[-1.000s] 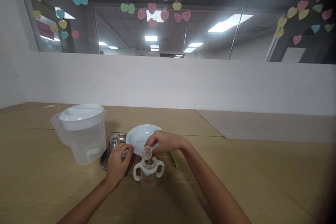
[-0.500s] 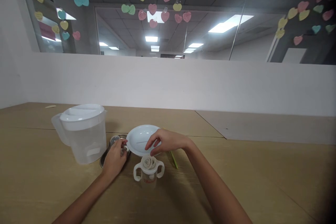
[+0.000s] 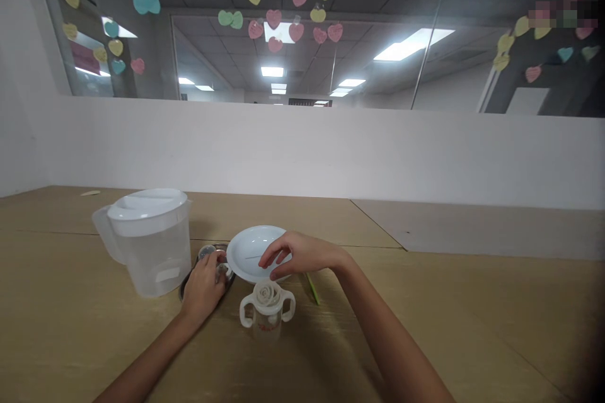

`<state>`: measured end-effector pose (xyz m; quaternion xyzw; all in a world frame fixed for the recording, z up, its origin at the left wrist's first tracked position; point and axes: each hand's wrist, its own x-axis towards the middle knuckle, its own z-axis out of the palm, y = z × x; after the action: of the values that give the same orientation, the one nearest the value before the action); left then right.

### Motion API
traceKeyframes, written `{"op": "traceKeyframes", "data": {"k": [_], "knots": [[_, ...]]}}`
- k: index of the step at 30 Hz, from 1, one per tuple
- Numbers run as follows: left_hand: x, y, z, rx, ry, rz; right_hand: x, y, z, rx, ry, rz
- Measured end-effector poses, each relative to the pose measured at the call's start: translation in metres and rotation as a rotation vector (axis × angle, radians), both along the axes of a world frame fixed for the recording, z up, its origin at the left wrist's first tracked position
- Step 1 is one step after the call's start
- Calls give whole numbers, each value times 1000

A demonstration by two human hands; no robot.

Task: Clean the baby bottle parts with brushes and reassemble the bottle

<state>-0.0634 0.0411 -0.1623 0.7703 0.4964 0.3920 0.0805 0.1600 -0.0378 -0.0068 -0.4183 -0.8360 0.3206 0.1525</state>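
A small baby bottle (image 3: 267, 313) with two white handles stands on the wooden table (image 3: 425, 327), a pale ring-shaped piece resting on its mouth. My right hand (image 3: 295, 255) hovers just above and behind it, over the near rim of a white plate (image 3: 250, 249), fingers curved and apart, holding nothing. My left hand (image 3: 203, 286) reaches into a metal tray (image 3: 186, 289) and its fingers close on a small clear cap (image 3: 208, 255) there.
A large translucent pitcher (image 3: 149, 239) with a white lid stands left of the tray. A thin green stick (image 3: 312, 289) lies right of the bottle. A white partition wall runs along the table's far edge, with glass and paper hearts above.
My right hand let go of the ring-shaped piece, which now sits on the bottle's mouth, and lifted back over the plate. My left hand moved up into the tray onto the clear cap.
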Motion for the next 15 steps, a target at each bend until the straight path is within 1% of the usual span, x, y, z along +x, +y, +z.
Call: {"op": "traceKeyframes", "data": {"k": [3,7,11,15], "knots": [[-1,0,2,-68,127,5,0,-1,1,-6,4,1],[-2,-3,10,-137,204,23,0,-2,2,6,18,9],[-4,-7,22,-118,209,64,1,-4,4,-11,30,-17],[-7,-10,31,-46,194,159,0,-6,6,-57,57,-23]]}}
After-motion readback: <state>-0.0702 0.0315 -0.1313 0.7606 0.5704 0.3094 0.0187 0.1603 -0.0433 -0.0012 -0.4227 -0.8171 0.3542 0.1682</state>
